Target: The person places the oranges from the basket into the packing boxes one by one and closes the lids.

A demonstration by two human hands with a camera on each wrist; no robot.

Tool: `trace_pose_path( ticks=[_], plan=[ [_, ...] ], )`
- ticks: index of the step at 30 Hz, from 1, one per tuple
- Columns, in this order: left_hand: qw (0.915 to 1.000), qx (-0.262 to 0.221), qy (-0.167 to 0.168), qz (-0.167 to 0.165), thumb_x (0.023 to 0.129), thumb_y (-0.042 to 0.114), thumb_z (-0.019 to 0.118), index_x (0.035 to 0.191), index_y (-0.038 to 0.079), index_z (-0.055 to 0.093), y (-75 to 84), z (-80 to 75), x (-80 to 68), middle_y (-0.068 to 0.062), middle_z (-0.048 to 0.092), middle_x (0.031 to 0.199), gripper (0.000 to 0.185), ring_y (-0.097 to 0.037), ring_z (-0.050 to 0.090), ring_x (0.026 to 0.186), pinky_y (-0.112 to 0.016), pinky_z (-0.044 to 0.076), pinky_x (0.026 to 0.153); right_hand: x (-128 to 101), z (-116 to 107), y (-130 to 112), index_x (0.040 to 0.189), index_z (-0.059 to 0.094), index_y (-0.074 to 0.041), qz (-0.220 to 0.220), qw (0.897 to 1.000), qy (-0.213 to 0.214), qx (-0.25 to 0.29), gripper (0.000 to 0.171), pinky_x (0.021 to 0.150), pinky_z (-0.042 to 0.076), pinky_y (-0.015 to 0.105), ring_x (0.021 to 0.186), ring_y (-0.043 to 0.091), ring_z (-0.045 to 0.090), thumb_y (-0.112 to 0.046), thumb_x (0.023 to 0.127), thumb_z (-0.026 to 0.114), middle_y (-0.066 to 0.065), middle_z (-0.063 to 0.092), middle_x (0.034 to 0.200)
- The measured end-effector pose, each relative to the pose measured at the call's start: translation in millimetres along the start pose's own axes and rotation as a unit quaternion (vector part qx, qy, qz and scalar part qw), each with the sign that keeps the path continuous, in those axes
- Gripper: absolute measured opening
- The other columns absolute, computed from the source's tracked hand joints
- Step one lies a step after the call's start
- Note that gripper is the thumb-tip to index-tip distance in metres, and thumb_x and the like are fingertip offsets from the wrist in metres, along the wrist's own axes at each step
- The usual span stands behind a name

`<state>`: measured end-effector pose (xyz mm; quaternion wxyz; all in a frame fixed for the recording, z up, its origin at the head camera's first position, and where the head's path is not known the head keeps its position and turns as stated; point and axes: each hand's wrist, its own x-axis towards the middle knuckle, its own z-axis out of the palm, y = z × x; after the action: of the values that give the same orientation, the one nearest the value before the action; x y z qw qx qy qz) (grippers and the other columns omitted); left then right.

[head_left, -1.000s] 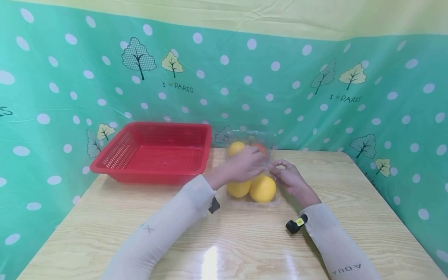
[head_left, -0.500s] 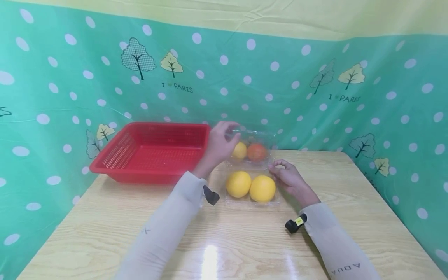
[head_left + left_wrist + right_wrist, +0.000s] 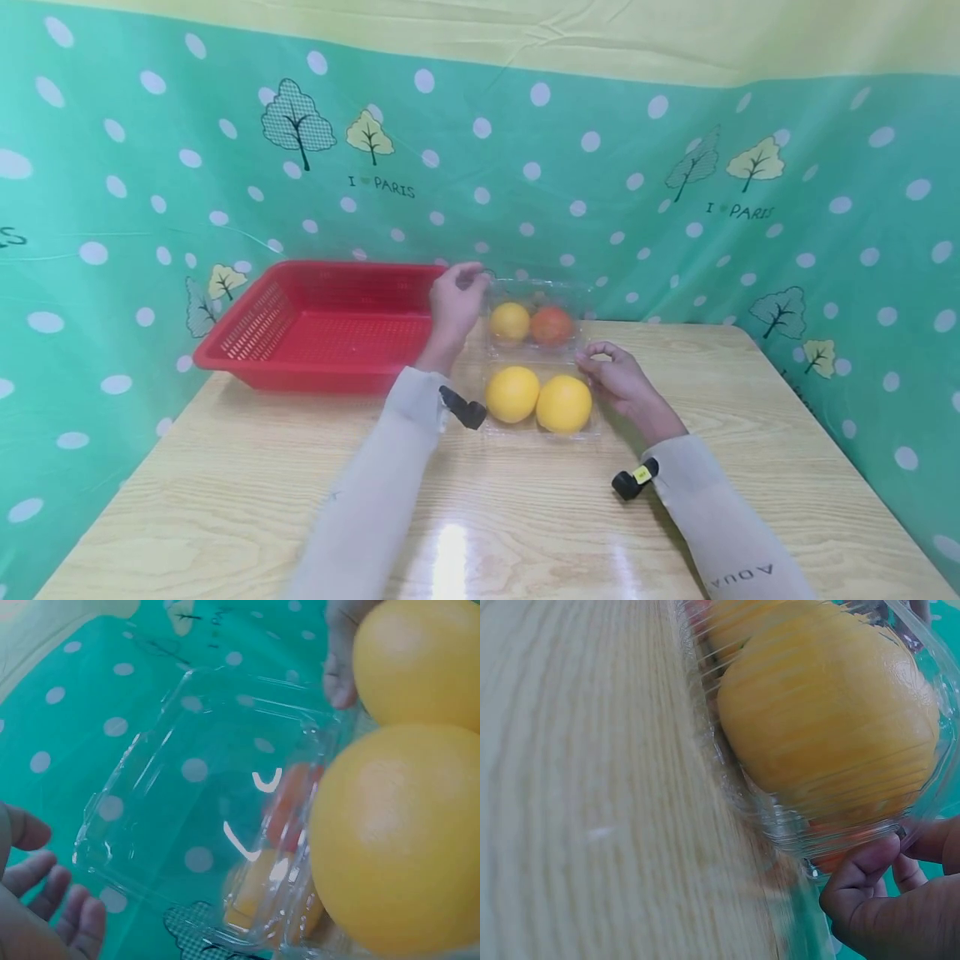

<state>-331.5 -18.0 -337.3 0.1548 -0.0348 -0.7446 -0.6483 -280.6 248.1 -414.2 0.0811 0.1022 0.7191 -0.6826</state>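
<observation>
A clear plastic clamshell box (image 3: 487, 433) stands on the table with its lid (image 3: 187, 742) raised toward the curtain. Two large yellow-orange round fruits (image 3: 512, 394) sit side by side in its front half. Through the clear plastic show a smaller yellow fruit (image 3: 510, 322) and a red-orange fruit (image 3: 552, 326); whether they lie in the box or behind it I cannot tell. My right hand (image 3: 618, 379) pinches the box's right edge near the fold between thumb and finger. Beside the lid's left edge is my left hand (image 3: 456, 307), fingers loosely bent, holding nothing.
A red slotted plastic basket (image 3: 322, 367) stands to the left of the box, close to my left hand. A green dotted curtain (image 3: 480, 167) rises behind the wooden table (image 3: 360, 458). Each wrist carries a small black camera (image 3: 633, 481).
My left hand has moved off from above the fruits, leftward and back to beside the lid, uncovering the fruits. The right hand keeps its pinch on the box.
</observation>
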Motion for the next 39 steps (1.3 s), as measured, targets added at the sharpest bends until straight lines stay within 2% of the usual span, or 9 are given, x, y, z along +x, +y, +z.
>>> trace_pose_path(
  ticks=[4, 7, 13, 19, 24, 28, 30, 34, 39],
  plan=[
    [0.9972, -0.032, -0.020, -0.065, 0.099, 0.021, 0.068, 0.128, 0.006, 0.069, 2.3, -0.7, 1.1, -0.010, 0.070, 0.125, 0.033, -0.025, 0.064, 0.118, -0.037, 0.052, 0.102, 0.2, -0.1, -0.4, 0.110, 0.054, -0.009, 0.003, 1.000, 0.000, -0.001, 0.016, 0.063, 0.045, 0.018, 0.072, 0.006, 0.051, -0.019, 0.102, 0.064, -0.004, 0.061, 0.093],
    [0.9939, -0.052, -0.033, -0.091, 0.098, 0.020, 0.070, 0.124, 0.006, 0.071, 1.5, -2.1, 1.4, -0.010, 0.071, 0.124, 0.030, -0.025, 0.064, 0.118, -0.038, 0.051, 0.103, 0.1, -0.3, -0.5, 0.111, 0.054, -0.009, 0.004, 1.000, -0.001, -0.002, 0.017, 0.062, 0.044, 0.018, 0.071, 0.005, 0.050, -0.019, 0.102, 0.064, -0.004, 0.060, 0.093],
    [0.9959, -0.047, -0.059, -0.049, 0.098, 0.012, 0.069, 0.123, 0.001, 0.072, -5.0, -3.6, 3.0, -0.014, 0.071, 0.123, 0.027, -0.027, 0.066, 0.115, -0.037, 0.054, 0.100, -0.1, -0.2, -0.9, 0.111, 0.055, -0.009, 0.002, 1.000, -0.002, -0.003, 0.017, 0.062, 0.044, 0.018, 0.071, 0.006, 0.050, -0.019, 0.102, 0.064, -0.004, 0.060, 0.091],
    [0.9969, -0.024, -0.071, -0.026, 0.098, 0.010, 0.068, 0.122, 0.005, 0.072, -7.0, -5.5, 2.4, -0.011, 0.071, 0.120, 0.025, -0.026, 0.065, 0.113, -0.038, 0.054, 0.097, 0.0, 0.4, -0.3, 0.109, 0.055, -0.008, -0.006, 1.000, 0.000, -0.006, 0.015, 0.061, 0.045, 0.019, 0.070, 0.007, 0.051, -0.017, 0.102, 0.064, -0.004, 0.059, 0.089],
    [0.9968, -0.016, -0.076, -0.020, 0.099, 0.007, 0.066, 0.122, 0.006, 0.073, -7.4, -7.3, 2.5, -0.010, 0.071, 0.121, 0.024, -0.025, 0.065, 0.113, -0.036, 0.055, 0.097, 0.5, -4.3, -1.2, 0.117, 0.055, -0.002, -0.036, 0.997, 0.006, -0.075, 0.024, 0.065, 0.049, 0.023, 0.076, 0.013, 0.055, -0.018, 0.102, 0.063, 0.002, 0.057, 0.095],
    [0.9970, -0.011, -0.076, -0.010, 0.098, 0.005, 0.066, 0.120, 0.006, 0.073, -8.7, -7.9, 2.3, -0.010, 0.071, 0.121, 0.024, -0.025, 0.065, 0.114, -0.035, 0.054, 0.098, -3.3, -11.4, -7.7, 0.128, 0.053, 0.000, -0.064, 0.985, 0.012, -0.163, 0.042, 0.078, 0.054, 0.033, 0.090, 0.023, 0.060, -0.031, 0.101, 0.064, 0.012, 0.060, 0.107],
    [0.9970, -0.008, -0.077, -0.004, 0.097, 0.004, 0.066, 0.120, 0.005, 0.073, -9.2, -8.3, 1.8, -0.011, 0.071, 0.121, 0.024, -0.026, 0.066, 0.114, -0.036, 0.054, 0.098, -6.2, -14.3, -14.9, 0.134, 0.053, -0.001, -0.077, 0.981, 0.009, -0.177, 0.050, 0.090, 0.054, 0.039, 0.103, 0.030, 0.062, -0.038, 0.101, 0.064, 0.016, 0.060, 0.119],
    [0.9967, 0.009, -0.080, 0.005, 0.098, 0.004, 0.066, 0.120, 0.004, 0.073, -9.1, -9.1, 0.3, -0.011, 0.071, 0.119, 0.023, -0.026, 0.067, 0.111, -0.035, 0.056, 0.095, -10.1, -18.5, -36.4, 0.145, 0.049, -0.001, -0.129, 0.978, 0.007, -0.165, 0.061, 0.109, 0.046, 0.049, 0.124, 0.041, 0.057, -0.044, 0.103, 0.059, 0.022, 0.056, 0.137],
    [0.9957, 0.018, -0.090, 0.015, 0.099, 0.005, 0.065, 0.118, 0.006, 0.072, -6.2, -9.7, -2.7, -0.011, 0.071, 0.116, 0.021, -0.025, 0.067, 0.106, -0.036, 0.057, 0.092, -10.4, -21.9, -65.3, 0.150, 0.049, -0.006, -0.193, 0.967, 0.020, -0.164, 0.060, 0.111, 0.045, 0.047, 0.126, 0.036, 0.056, -0.043, 0.103, 0.058, 0.019, 0.056, 0.139]
  ],
)
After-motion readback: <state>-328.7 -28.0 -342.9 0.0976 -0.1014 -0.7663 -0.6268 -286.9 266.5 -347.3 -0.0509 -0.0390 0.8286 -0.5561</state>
